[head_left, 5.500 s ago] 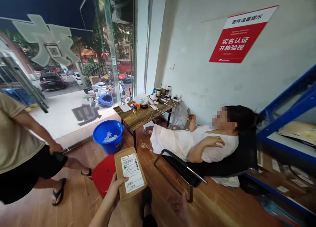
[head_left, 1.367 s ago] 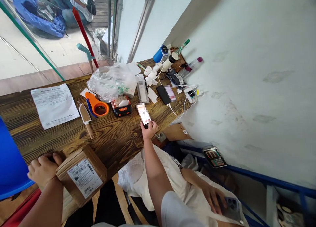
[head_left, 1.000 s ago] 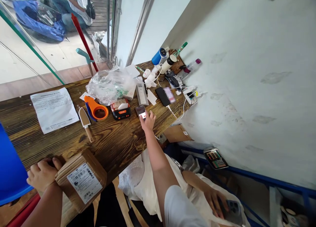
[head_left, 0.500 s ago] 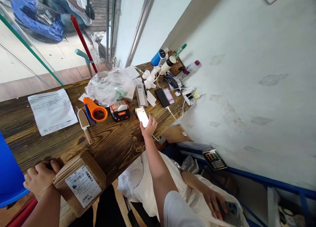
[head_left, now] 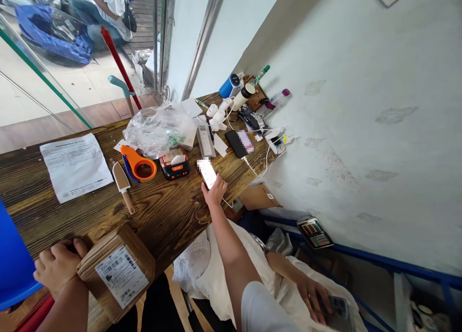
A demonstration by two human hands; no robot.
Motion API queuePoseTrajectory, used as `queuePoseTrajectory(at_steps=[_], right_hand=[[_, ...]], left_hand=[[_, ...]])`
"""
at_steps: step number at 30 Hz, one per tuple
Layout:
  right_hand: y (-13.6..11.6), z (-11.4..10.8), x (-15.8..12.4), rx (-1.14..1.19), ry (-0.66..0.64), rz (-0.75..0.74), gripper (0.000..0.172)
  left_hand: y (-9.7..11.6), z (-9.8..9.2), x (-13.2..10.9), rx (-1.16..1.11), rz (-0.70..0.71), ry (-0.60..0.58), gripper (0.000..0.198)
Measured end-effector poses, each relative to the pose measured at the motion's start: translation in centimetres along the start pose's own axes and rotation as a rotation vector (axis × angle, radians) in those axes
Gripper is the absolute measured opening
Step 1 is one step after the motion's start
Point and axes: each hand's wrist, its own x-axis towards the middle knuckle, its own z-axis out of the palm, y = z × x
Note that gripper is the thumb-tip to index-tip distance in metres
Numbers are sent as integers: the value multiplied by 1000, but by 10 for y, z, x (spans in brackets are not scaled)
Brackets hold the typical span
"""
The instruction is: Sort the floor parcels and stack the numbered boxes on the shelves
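My right hand (head_left: pixel 215 191) has its thumb and fingers on the two sides of the near end of a lit smartphone (head_left: pixel 207 172), which lies on the wooden table (head_left: pixel 159 231). My left hand (head_left: pixel 59 264) rests at the table's front edge, fingers apart and bent downward, thumb toward a taped cardboard box (head_left: pixel 139 248). That box has a white shipping label and sits tilted against my left wrist, over the edge. A black and orange device (head_left: pixel 174 167) and an orange tape dispenser (head_left: pixel 144 168) are left of the phone.
A knife (head_left: pixel 121 180), a printed sheet (head_left: pixel 75 166) and a crumpled plastic bag (head_left: pixel 159 130) lie on the table. Farther back are a charging black phone (head_left: pixel 236 143), bottles and a power strip (head_left: pixel 274 142). Another person's hand (head_left: pixel 313 293) holds a phone at lower right.
My right thumb and fingers have shifted slightly down along the phone, baring more of its screen. The view has tilted a little; my left hand and the box stay put.
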Motion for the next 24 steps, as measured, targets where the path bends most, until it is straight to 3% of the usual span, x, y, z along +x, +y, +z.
queuePoseTrajectory(at_steps=[5,9,12,14,16,19,22,24], right_hand=[[-30,-9,25,-30,-94,-174,59],[-47,-7,43,-18,-155,-150,54],[-49,-8,34,69,-59,-95,59],[-53,-18,6,193,62,-17,62],[-66,-37,-41,361,124,64,62],[-102,-72,-138,645,-14,-38,69],[-148,-98,-225,819,-252,-304,108],[-177,-107,-258,746,-394,-297,122]], left_hand=[[-7,8,3,30,67,113,35],[-10,12,5,35,73,122,33],[-10,11,4,30,92,135,33],[-9,9,4,23,96,146,32],[-6,6,3,16,93,143,28],[-4,3,3,-6,91,147,23],[-4,2,5,-14,109,143,24],[-3,0,7,23,111,113,31]])
